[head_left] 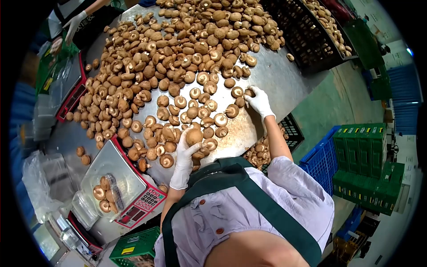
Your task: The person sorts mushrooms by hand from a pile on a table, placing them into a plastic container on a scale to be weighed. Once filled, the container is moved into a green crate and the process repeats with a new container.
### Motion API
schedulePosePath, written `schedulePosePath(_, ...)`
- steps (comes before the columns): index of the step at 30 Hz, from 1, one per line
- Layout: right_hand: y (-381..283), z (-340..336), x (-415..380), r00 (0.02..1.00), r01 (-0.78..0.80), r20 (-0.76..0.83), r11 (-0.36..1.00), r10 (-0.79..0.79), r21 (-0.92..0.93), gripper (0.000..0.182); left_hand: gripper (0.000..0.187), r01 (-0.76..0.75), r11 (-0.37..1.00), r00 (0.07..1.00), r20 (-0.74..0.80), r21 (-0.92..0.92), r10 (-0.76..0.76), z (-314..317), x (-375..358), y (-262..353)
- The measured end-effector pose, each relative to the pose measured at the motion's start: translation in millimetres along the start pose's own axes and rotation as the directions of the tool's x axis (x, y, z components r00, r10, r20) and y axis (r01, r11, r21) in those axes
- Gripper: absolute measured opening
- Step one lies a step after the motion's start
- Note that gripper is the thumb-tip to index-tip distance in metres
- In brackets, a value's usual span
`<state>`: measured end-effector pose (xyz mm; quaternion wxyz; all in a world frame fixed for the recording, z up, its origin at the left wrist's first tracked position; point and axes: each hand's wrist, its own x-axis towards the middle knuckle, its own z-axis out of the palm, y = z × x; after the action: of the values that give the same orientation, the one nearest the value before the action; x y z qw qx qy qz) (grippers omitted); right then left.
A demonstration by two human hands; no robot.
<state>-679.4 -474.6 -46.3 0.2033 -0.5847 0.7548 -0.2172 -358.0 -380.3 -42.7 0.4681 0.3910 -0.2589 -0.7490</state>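
A large heap of brown mushrooms (178, 58) covers a steel table (275, 75). My left hand (184, 155), in a white glove, is closed around one big mushroom (194, 136) at the near edge of the heap. My right hand (259, 102), also gloved, reaches to the right side of the pile, and its fingertips pinch a smaller mushroom (249, 93). Loose single mushrooms lie between the two hands. My apron and shirt fill the bottom of the view.
A scale (133, 178) at the lower left carries a clear tray (86, 209) with a few mushrooms. A second scale (71, 91) stands further left. Black crates (307, 49) of mushrooms sit top right, another crate (291, 131) below the table, blue (320, 160) and green crates (369, 164) right. Another person's gloved hand (73, 24) works top left.
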Motion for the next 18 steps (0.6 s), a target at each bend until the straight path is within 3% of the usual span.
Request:
schedulePosePath(2, -2, 2, 10, 1.000, -0.022, 0.017, 0.999, 0.021, 0.043, 0.039, 0.067, -0.022, 0.999, 0.999, -0.022, 0.045, 0.023, 1, -1, 0)
schedulePosePath(4, -19, 10, 18, 0.957, 0.178, -0.220, 0.982, -0.189, -0.068, 0.038, 0.067, -0.046, 0.995, 0.998, -0.043, 0.093, 0.050, 1, -2, 0)
schedulePosePath(5, -30, 10, 22, 0.973, 0.165, -0.171, 0.986, -0.156, 0.035, 0.037, 0.068, -0.022, 0.997, 0.999, -0.048, 0.073, 0.025, 0, -3, 0)
schedulePosePath(9, -42, 49, 39, 0.950, 0.283, -0.062, 0.929, -0.305, -0.241, 0.045, 0.069, 0.014, 0.999, 1.000, -0.015, -0.039, -0.015, 7, -8, 10)
schedulePosePath(12, -56, 49, 43, 0.968, 0.240, 0.122, 0.944, -0.217, -0.226, 0.034, 0.069, 0.019, 0.987, 1.000, 0.024, -0.158, -0.016, 11, -13, 17)
schedulePosePath(13, -59, 44, 46, 0.973, 0.148, 0.200, 0.978, -0.117, -0.148, 0.030, 0.065, -0.025, 0.995, 1.000, 0.008, -0.098, 0.026, 5, -10, 11)
schedulePosePath(16, -60, 40, 61, 0.991, 0.115, -0.071, 0.991, -0.111, 0.061, 0.024, 0.059, 0.020, 0.984, 1.000, -0.015, -0.178, -0.023, 3, -13, 13)
schedulePosePath(17, -61, 36, 67, 0.974, 0.178, -0.163, 0.977, -0.158, 0.114, 0.022, 0.059, 0.018, 0.984, 1.000, -0.016, -0.178, -0.021, 2, -11, 11)
schedulePosePath(18, -68, 29, 70, 0.932, 0.243, -0.260, 0.968, -0.251, -0.065, 0.028, 0.058, 0.028, 0.980, 0.998, -0.057, -0.198, -0.040, 0, -9, 9)
